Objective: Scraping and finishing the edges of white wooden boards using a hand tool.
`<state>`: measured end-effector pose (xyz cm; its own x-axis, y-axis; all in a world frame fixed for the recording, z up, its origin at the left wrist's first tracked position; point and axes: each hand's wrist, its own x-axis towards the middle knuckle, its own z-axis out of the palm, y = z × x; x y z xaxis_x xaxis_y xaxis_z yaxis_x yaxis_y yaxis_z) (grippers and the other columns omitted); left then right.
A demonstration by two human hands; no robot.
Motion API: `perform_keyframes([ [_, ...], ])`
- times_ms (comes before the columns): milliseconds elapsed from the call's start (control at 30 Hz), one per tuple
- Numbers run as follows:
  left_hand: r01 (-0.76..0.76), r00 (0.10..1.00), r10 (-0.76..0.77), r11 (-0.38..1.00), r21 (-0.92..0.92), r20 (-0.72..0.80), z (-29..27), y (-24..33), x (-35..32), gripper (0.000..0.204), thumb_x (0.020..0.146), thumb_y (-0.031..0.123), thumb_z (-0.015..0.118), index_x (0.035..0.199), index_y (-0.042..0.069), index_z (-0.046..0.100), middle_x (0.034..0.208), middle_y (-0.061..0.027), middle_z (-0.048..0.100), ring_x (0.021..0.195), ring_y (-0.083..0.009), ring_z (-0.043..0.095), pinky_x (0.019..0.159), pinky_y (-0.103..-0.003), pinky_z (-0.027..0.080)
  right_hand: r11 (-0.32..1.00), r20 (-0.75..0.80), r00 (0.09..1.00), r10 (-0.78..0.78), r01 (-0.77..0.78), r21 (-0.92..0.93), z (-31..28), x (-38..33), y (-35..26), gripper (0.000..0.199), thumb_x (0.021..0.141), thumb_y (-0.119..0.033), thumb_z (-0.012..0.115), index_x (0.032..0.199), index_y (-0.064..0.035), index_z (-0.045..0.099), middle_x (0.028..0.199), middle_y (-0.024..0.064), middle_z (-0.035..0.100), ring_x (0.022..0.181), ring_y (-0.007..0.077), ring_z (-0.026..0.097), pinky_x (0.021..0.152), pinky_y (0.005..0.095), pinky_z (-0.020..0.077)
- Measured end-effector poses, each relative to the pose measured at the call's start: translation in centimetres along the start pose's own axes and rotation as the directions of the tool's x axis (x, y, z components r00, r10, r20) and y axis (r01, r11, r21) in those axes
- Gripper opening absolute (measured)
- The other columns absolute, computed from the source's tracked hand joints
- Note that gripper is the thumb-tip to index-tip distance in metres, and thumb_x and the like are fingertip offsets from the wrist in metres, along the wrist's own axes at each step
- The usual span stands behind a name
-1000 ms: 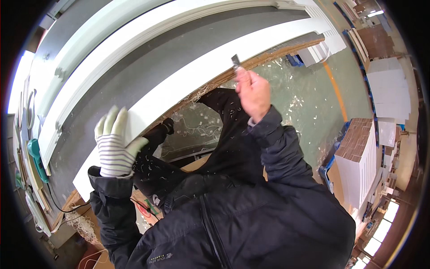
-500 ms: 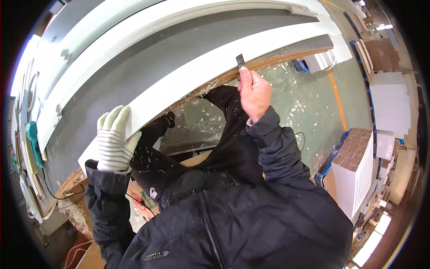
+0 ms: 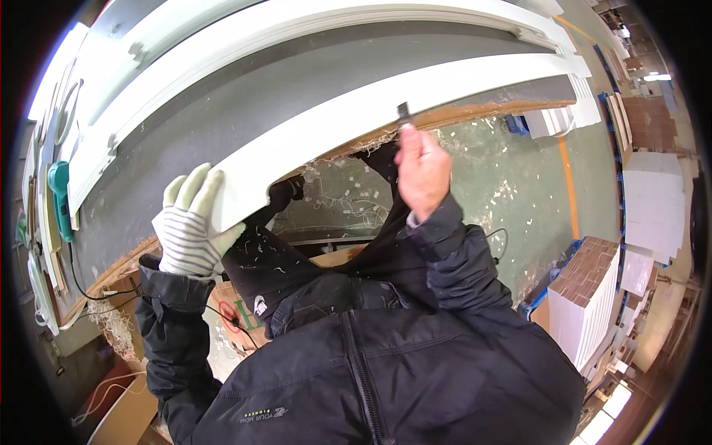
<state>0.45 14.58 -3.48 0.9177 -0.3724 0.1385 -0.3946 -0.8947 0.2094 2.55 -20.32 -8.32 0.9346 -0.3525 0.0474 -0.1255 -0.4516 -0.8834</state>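
White strip has shifted under flattened left hand; right hand clenches dark tool

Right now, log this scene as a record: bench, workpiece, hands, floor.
Bench: grey-topped, brown along its near edge
Workpiece: long white board, lying along that edge
Left hand: gloved, laid on the white board's left end
Right hand: bare, gripping a flat-bladed tool; blade contact unclear
Floor: green, strewn with pale scraps

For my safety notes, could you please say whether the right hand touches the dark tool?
Touching: the head view shows the right hand closed around the tool.
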Motion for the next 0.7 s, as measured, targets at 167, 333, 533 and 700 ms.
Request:
perform_keyframes([
  [167, -0.060, 0.994, 0.058, 0.998, -0.025, -0.091, 1.2, 3.0, 2.2, 0.085, 0.051, 0.031, 0.089, 0.131, 0.017, 0.061, 0.133, -0.0098, 0.059, 0.119, -0.0371, 0.055, 0.094, -0.044, 0.052, 0.952, 0.291, 0.906, -0.306, 0.282, 0.120, 5.5, -5.7, -3.4, 0.041, 0.101, -0.035, 0.057, 0.077, -0.0025, 0.058, 0.054, 0.0176, 0.054, 0.043, 0.0286, 0.054, 0.045, 0.0409, 0.0431],
  [333, -0.040, 0.998, 0.037, 0.998, -0.057, -0.058, 1.0, 2.9, 2.3, 0.087, 0.050, 0.024, 0.089, 0.131, 0.013, 0.060, 0.133, -0.0123, 0.058, 0.119, -0.0376, 0.053, 0.097, -0.044, 0.050, 0.972, 0.466, 0.881, -0.086, -0.029, 0.234, 2.8, -2.5, -2.6, 0.048, 0.100, -0.041, 0.058, 0.077, 0.0003, 0.064, 0.052, 0.0048, 0.050, 0.050, 0.0095, 0.044, 0.045, 0.0306, 0.0386],
  [533, -0.023, 0.999, 0.022, 1.000, -0.016, -0.035, 0.8, 3.3, 2.6, 0.086, 0.052, 0.025, 0.088, 0.132, 0.013, 0.060, 0.134, -0.0120, 0.057, 0.121, -0.0379, 0.053, 0.098, -0.043, 0.050, 0.976, 0.590, 0.780, -0.207, 0.127, 0.175, 4.2, -3.5, -2.5, 0.043, 0.098, -0.035, 0.062, 0.075, 0.0012, 0.060, 0.056, 0.0184, 0.050, 0.049, 0.0265, 0.052, 0.050, 0.0407, 0.0408],
  [700, -0.014, 0.999, 0.014, 1.000, -0.004, -0.032, 0.8, 3.1, 2.6, 0.086, 0.053, 0.027, 0.088, 0.133, 0.013, 0.059, 0.135, -0.0122, 0.057, 0.124, -0.0378, 0.050, 0.101, -0.043, 0.048, 0.977, 0.574, 0.792, -0.210, 0.148, 0.153, 2.9, -0.7, -3.7, 0.044, 0.100, -0.038, 0.060, 0.080, 0.0008, 0.067, 0.056, 0.0149, 0.054, 0.048, 0.0202, 0.052, 0.049, 0.0367, 0.0410],
])
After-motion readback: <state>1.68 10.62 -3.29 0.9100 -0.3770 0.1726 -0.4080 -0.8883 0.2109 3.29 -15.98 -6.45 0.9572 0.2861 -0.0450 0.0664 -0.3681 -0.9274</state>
